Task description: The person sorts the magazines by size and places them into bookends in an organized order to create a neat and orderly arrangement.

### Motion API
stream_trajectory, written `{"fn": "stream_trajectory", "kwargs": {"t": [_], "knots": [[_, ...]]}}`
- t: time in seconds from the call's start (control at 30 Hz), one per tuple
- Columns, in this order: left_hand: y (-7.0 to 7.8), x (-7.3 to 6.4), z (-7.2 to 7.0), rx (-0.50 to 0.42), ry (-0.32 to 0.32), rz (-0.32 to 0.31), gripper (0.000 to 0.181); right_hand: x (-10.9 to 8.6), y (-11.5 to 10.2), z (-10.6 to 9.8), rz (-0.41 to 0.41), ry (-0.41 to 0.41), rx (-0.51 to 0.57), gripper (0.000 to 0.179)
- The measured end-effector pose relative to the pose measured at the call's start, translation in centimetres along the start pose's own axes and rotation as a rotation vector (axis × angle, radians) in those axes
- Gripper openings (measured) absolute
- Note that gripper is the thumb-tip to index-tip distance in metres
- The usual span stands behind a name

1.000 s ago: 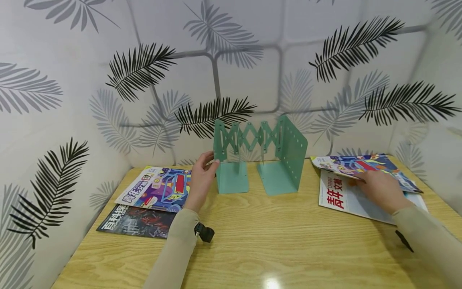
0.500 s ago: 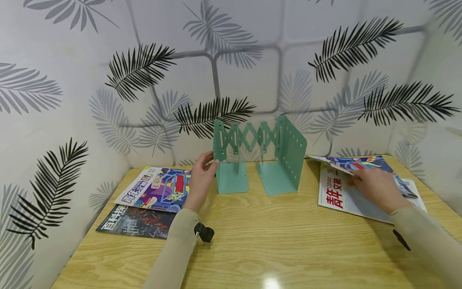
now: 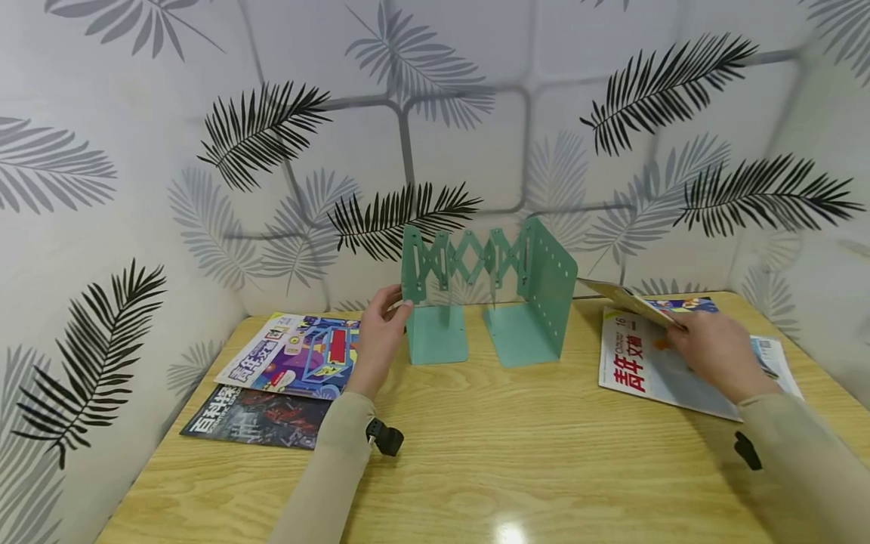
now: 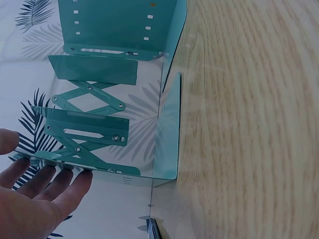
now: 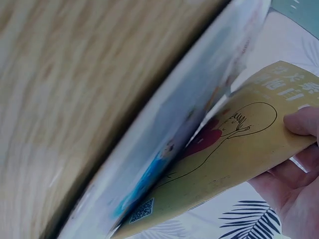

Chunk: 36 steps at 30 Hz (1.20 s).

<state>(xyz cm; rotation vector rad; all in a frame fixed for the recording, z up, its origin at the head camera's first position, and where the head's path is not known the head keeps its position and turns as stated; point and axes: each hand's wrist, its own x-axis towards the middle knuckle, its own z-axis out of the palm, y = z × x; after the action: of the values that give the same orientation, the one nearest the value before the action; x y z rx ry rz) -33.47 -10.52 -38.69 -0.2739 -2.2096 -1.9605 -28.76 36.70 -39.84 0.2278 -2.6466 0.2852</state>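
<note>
A green metal expandable bookend point(image 3: 553, 295) stands upright at the back middle, its crossed slats joining two end panels. My left hand point(image 3: 381, 332) holds its left panel by the edge; in the left wrist view the fingers point(image 4: 72, 191) lie along the outer face, with the thumb on the other side. At the right, my right hand point(image 3: 723, 351) pinches a magazine point(image 5: 239, 144) whose yellow back cover faces the right wrist camera. That magazine is tilted up, left edge raised, over a white magazine with red lettering point(image 3: 628, 363).
On the left of the wooden table point(image 3: 510, 461) lies a purple magazine point(image 3: 299, 355), overlapping a dark one point(image 3: 258, 415). Part of another colourful cover point(image 3: 689, 304) shows behind the lifted magazine. A leaf-patterned wall point(image 3: 469, 143) stands directly behind the table.
My right hand has lifted and tilted the top magazine off the right-hand pile, turning its colourful front away and uncovering more of the white one. The left hand and bookend have stayed in place.
</note>
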Motion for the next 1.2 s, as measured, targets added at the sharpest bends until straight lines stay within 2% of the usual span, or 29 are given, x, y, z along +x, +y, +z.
{"fn": "stream_trajectory", "kwargs": {"t": [0.07,0.2,0.3,0.37,0.7,0.8,1.07,1.2], "knots": [[0.9,-0.5,0.0,0.004,-0.002,-0.012,0.042,-0.1,-0.1,-0.2,0.005,0.017,0.008,0.015],[1.0,-0.4,0.1,0.018,0.001,-0.011,0.042,-0.3,-0.4,-0.5,0.011,0.053,0.016,0.024],[0.0,0.1,0.1,0.011,0.005,0.008,0.041,-0.6,-0.7,-0.6,0.009,0.092,0.026,0.027],[0.0,0.0,0.1,0.003,0.005,0.013,0.040,-0.8,-0.9,-0.7,0.019,0.119,0.041,0.028],[-0.3,-0.2,0.1,0.015,0.024,0.022,0.037,-0.9,-2.2,-2.0,0.172,0.221,0.153,0.022],[-0.2,-0.2,0.1,0.021,0.021,0.026,0.038,-0.9,-2.7,-2.3,0.195,0.251,0.166,0.022],[0.2,-0.2,0.1,0.002,0.001,0.012,0.040,-0.7,-3.4,-2.4,0.247,0.352,0.212,0.049],[0.1,-0.1,0.0,0.001,0.002,0.006,0.042,-0.3,-3.8,-2.8,0.297,0.377,0.243,0.050]]}}
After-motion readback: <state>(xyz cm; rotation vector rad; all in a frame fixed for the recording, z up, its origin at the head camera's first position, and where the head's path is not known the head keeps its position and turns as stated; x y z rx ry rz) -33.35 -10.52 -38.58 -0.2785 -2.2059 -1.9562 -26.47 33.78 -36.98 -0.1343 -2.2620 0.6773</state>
